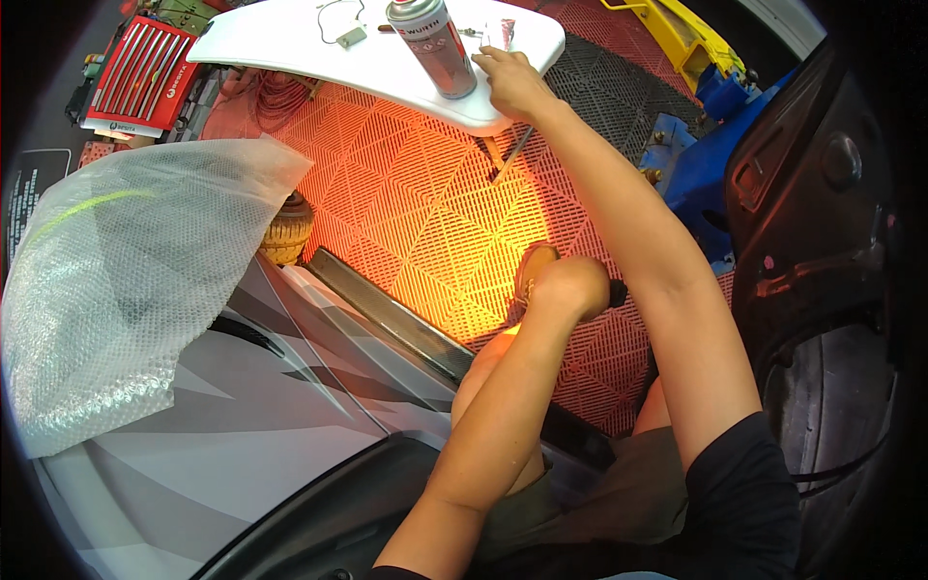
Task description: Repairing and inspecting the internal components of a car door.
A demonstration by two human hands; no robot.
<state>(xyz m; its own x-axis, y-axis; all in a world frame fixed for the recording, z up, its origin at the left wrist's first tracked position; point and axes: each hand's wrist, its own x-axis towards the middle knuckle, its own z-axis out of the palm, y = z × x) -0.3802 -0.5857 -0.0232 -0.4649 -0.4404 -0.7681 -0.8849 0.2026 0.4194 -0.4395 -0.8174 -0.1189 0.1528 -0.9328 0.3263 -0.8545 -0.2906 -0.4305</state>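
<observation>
Left hand (572, 288) clutched something dark (619, 293), right hand (520, 85) bent loosely, couldn't tell its grip, but dodging the can (435, 50) seemed smart.

Workshop: car bodywork (242, 387), red tool cabinet (143, 72)

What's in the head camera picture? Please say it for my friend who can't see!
A person's right hand reaches over a white table beside a spray can. The left hand, above red floor tiles, is closed around a dark thing, mostly hidden. At left, clear bubble wrap lies over part of a grey patterned vehicle body.
</observation>
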